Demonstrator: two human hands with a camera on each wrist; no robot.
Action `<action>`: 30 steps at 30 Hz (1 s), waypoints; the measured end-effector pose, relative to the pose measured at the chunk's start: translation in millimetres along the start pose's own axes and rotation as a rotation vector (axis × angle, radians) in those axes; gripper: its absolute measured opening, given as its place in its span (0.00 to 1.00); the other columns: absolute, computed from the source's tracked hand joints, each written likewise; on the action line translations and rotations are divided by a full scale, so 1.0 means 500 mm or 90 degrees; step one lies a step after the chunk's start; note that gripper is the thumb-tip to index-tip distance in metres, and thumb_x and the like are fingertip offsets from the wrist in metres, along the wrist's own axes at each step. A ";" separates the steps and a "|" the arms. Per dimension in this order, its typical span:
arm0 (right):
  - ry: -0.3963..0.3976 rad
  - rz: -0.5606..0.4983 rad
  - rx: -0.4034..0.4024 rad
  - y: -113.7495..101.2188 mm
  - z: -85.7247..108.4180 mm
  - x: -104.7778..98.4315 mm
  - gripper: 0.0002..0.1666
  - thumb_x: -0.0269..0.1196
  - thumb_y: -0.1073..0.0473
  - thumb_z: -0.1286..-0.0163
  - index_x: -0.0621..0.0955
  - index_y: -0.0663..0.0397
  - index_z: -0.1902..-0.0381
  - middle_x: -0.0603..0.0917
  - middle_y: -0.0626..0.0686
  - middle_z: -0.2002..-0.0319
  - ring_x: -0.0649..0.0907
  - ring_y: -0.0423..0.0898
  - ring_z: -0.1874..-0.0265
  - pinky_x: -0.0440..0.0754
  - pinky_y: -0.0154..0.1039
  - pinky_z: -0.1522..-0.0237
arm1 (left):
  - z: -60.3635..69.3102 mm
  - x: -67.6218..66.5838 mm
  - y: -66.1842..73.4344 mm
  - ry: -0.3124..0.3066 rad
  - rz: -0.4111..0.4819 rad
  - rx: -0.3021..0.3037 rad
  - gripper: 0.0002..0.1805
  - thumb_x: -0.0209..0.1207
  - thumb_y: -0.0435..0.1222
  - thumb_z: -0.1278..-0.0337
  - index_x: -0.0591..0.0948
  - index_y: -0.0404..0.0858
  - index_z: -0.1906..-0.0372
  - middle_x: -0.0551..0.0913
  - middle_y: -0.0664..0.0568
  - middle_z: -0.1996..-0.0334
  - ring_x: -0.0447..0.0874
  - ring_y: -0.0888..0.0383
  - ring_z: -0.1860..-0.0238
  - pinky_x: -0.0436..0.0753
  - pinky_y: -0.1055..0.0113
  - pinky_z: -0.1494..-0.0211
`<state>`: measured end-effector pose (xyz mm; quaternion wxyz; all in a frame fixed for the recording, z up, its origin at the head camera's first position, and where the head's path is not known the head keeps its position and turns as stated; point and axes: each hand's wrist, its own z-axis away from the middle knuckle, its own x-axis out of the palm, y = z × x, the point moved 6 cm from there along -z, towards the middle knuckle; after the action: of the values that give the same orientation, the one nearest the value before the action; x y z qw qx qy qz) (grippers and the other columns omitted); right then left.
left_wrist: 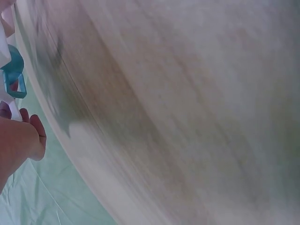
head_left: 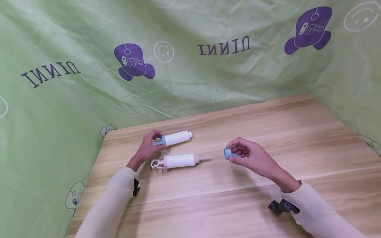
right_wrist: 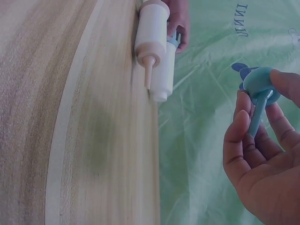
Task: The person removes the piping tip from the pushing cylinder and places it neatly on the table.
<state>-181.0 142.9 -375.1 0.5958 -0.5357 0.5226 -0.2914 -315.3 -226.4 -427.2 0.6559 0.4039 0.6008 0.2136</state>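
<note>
My left hand [head_left: 148,147] holds the blue handle end of a white syringe-like tube [head_left: 178,138], whose bare white tip points right. In the left wrist view its blue collar [left_wrist: 15,61] shows at the left edge. My right hand [head_left: 254,157] pinches a light-blue nozzle cap [head_left: 227,153] between thumb and fingers, its wide mouth facing left and its thin spout running back toward the palm. Cap and tube are apart. Between me and that tube lies a second white syringe-like tube [head_left: 181,161] with pink ends, its pink spout pointing right and its looped handle left.
The wooden table [head_left: 208,201] carries both tubes. Green printed cloth [head_left: 184,82] hangs along its back and sides. Black wrist devices [head_left: 282,207] sit on the pale sleeves [head_left: 318,210].
</note>
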 end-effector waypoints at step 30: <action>0.010 -0.003 -0.009 -0.003 0.009 -0.003 0.18 0.69 0.63 0.34 0.78 0.59 0.48 0.82 0.57 0.58 0.83 0.53 0.59 0.83 0.38 0.59 | 0.006 0.009 0.009 -0.014 -0.013 -0.021 0.31 0.71 0.27 0.51 0.72 0.33 0.40 0.76 0.36 0.41 0.66 0.39 0.37 0.67 0.45 0.36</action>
<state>-176.8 145.1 -373.6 0.5873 -0.5390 0.5278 -0.2935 -310.7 -221.0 -426.6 0.6713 0.3891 0.5941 0.2124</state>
